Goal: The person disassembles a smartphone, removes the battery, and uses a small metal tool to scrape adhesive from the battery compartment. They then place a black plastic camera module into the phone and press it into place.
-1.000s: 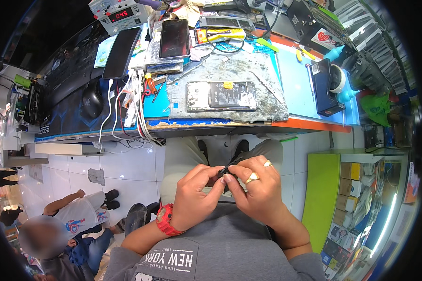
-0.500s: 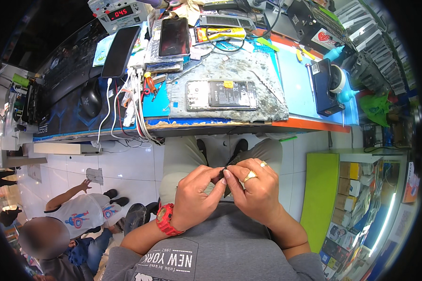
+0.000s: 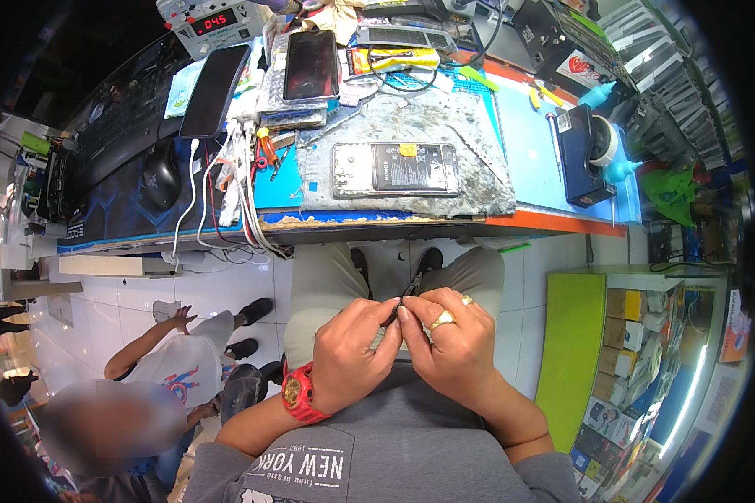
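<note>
My left hand (image 3: 352, 345) and my right hand (image 3: 456, 337) meet above my lap, fingertips pinched together. Between them is a small dark piece (image 3: 397, 313), mostly covered by the fingers, so its kind does not show. A red watch circles my left wrist, and rings sit on my right hand. Beyond my hands, an opened phone (image 3: 356, 171) with its battery exposed lies on a stained grey mat (image 3: 486, 180) on the workbench.
Two dark phones (image 3: 216, 90) (image 3: 311, 65), a mouse (image 3: 161, 174), white cables (image 3: 245, 189) and pliers (image 3: 267, 147) crowd the bench's left half. A dark box (image 3: 580, 155) and blue bottles stand on the right. A person (image 3: 172, 356) is close by on my left; a green-sided shelf (image 3: 572, 352) is at right.
The person on the left has moved toward the right and nearer to me, arm bent. My hands stay nearly in place, still pinching the small dark piece.
</note>
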The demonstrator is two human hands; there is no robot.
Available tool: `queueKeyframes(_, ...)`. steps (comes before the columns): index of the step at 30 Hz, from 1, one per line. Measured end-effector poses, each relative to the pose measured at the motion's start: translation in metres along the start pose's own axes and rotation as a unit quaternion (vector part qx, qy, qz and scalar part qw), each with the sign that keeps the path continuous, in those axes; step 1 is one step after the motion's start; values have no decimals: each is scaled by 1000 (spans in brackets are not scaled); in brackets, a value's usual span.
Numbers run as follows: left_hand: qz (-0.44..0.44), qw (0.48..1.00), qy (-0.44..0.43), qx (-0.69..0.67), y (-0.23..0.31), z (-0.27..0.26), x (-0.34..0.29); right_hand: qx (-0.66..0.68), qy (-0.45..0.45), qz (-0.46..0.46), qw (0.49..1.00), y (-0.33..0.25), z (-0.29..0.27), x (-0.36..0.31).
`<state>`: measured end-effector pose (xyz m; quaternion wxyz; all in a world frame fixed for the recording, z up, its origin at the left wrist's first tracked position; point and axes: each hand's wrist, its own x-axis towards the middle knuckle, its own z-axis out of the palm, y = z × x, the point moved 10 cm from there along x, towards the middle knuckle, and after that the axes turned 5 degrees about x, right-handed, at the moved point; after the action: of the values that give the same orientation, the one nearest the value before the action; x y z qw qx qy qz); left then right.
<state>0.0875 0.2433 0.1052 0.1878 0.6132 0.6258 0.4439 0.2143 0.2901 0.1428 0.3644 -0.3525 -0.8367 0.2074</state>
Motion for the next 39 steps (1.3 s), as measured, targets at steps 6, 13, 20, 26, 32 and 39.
queueKeyframes(6,23,999,3,29,-1,3,-3,-33,-19,-1,999,-1,11,-4)
queueKeyframes(13,-54,996,-19,-70,-18,8,-6,73,-34,80,994,23,23,-8)
queueKeyframes(20,-148,973,-70,-164,-33,17,-8,156,-70,155,973,35,23,-8)
queueKeyframes(26,-171,962,-90,-193,-40,21,-10,187,-70,188,962,43,19,-10)
queueKeyframes(32,-329,848,-117,-398,-72,32,-26,305,-57,265,913,67,2,-16)
queueKeyframes(39,-354,819,-124,-435,-84,34,-33,329,-19,284,900,92,-32,-28)
